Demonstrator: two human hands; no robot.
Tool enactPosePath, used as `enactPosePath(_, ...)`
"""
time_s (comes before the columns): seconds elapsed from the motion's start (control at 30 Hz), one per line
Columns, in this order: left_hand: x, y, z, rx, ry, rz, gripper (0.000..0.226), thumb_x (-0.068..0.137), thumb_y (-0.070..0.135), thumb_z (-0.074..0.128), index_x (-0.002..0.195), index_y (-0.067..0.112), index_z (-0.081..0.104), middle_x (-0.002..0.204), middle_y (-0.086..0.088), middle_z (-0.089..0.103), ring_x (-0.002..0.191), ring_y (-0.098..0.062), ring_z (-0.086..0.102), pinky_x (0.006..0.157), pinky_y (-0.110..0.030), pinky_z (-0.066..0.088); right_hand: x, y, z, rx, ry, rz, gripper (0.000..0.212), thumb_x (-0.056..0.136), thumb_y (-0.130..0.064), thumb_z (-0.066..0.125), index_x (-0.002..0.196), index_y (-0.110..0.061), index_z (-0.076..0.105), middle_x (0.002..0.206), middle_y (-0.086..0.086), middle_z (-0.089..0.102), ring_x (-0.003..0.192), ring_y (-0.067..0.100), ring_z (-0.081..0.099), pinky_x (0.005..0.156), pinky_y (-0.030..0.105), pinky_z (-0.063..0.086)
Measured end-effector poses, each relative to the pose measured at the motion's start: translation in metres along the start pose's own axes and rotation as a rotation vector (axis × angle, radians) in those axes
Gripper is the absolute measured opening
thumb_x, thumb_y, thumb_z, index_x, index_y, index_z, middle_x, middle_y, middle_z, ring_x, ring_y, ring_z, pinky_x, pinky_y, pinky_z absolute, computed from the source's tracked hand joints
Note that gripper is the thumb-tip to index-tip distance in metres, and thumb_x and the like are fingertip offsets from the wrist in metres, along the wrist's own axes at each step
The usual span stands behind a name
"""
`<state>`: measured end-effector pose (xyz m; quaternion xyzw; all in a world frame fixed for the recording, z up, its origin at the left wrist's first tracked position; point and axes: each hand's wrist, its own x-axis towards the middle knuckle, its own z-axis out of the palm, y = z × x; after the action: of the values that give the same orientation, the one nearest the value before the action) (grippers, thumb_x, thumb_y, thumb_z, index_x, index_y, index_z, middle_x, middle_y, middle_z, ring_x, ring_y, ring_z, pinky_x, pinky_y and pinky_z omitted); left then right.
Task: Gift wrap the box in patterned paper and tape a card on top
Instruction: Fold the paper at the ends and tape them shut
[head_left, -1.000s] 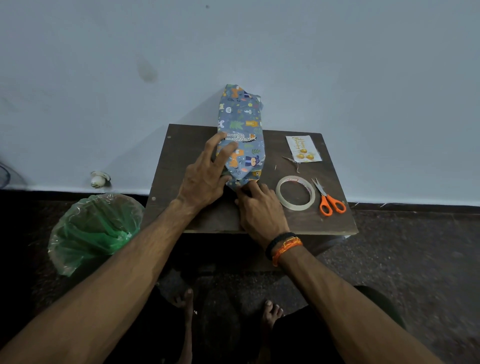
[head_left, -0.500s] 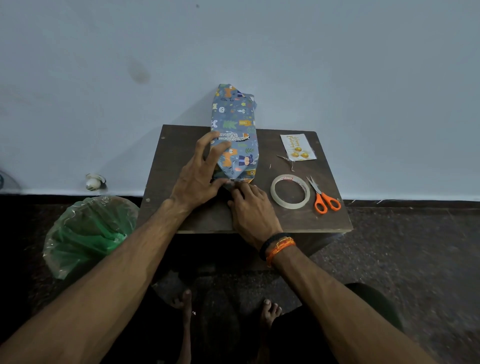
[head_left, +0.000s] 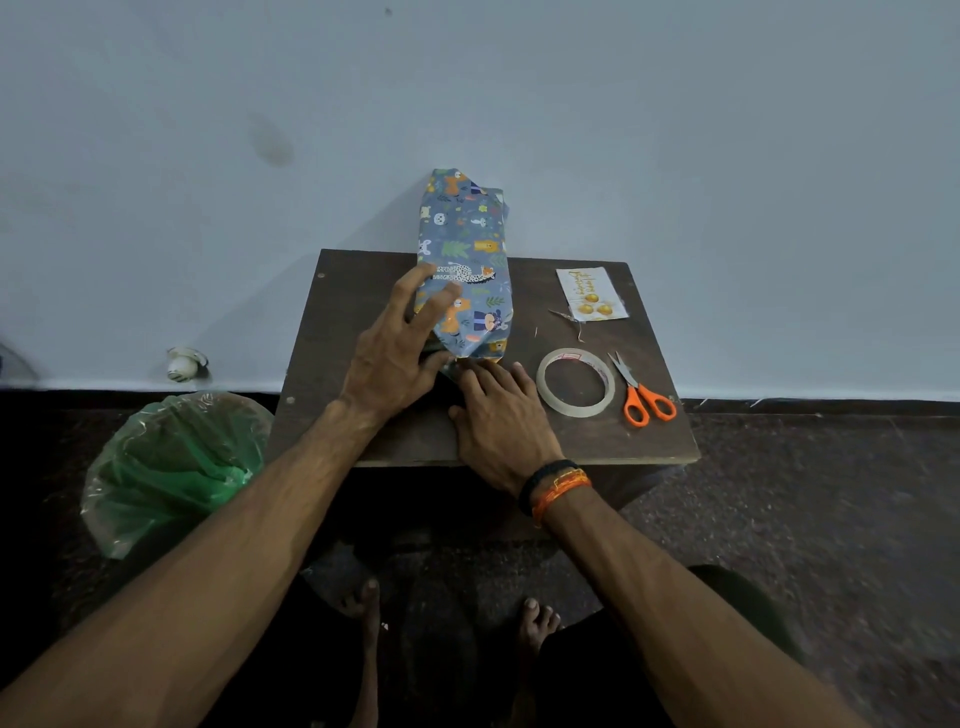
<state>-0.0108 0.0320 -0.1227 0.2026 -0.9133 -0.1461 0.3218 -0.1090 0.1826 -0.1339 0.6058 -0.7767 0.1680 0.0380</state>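
Observation:
A box wrapped in blue animal-patterned paper (head_left: 465, 260) lies lengthwise on the small dark wooden table (head_left: 597, 441), its far end sticking out past the table's back edge. My left hand (head_left: 400, 345) rests on the box's left side with straight fingers spread over the paper. My right hand (head_left: 498, 410) lies flat on the table at the box's near end, its fingertips pressing the paper flap down there. A small white card with gold print (head_left: 591, 292) lies at the table's far right.
A clear tape roll (head_left: 575, 383) and orange-handled scissors (head_left: 641, 393) lie right of my right hand. A green plastic bag (head_left: 171, 467) sits on the floor to the left. A pale wall rises just behind the table. My bare feet show below.
My right hand's fingers have slid a little along the near-end flap, pressing it flatter. My left hand stays on the box's side. The camera has shifted slightly.

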Motion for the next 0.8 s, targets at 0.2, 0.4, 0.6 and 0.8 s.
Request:
enactPosePath(0.2,0.004,-0.001,-0.016,-0.060,0.040,0.019,0.057,0.085,0.024,0.055,0.142,0.021,0.057,0.151,-0.008,0.045,0.134,-0.026,0.050,0.083,-0.046,0.060,0.011,0.008,-0.015,0.364,-0.002,0.209,0.039,0.087,-0.012,0.065,0.126,-0.014,0.065,0.118,0.007,0.073,0.110,0.027,0.065,0.093,0.037,0.050)
enactPosePath(0.4,0.003,0.000,-0.016,-0.099,0.060,0.018,0.056,0.088,0.001,0.061,0.141,0.019,0.060,0.149,-0.009,0.048,0.133,-0.021,0.050,0.089,-0.031,0.058,0.029,0.010,-0.033,0.739,0.118,0.559,0.021,0.089,-0.008,0.065,0.108,-0.012,0.072,0.101,-0.001,0.075,0.092,0.011,0.068,0.082,0.024,0.055)
enactPosePath(0.6,0.002,0.003,-0.015,-0.127,0.075,0.008,0.056,0.088,-0.002,0.064,0.140,0.020,0.061,0.148,-0.010,0.048,0.134,-0.020,0.051,0.090,-0.031,0.058,0.040,0.012,-0.040,0.846,0.047,0.570,0.014,0.092,-0.018,0.062,0.094,-0.011,0.073,0.097,0.002,0.075,0.091,0.017,0.069,0.077,0.032,0.054)
enactPosePath(0.8,0.002,0.005,-0.013,-0.162,0.098,-0.028,0.055,0.088,0.002,0.067,0.139,0.022,0.063,0.147,-0.008,0.049,0.135,-0.020,0.051,0.098,-0.041,0.057,0.040,0.009,-0.048,1.288,0.029,0.668,0.035,0.088,-0.051,0.058,0.096,-0.021,0.075,0.083,-0.004,0.076,0.080,0.015,0.068,0.069,0.031,0.049)
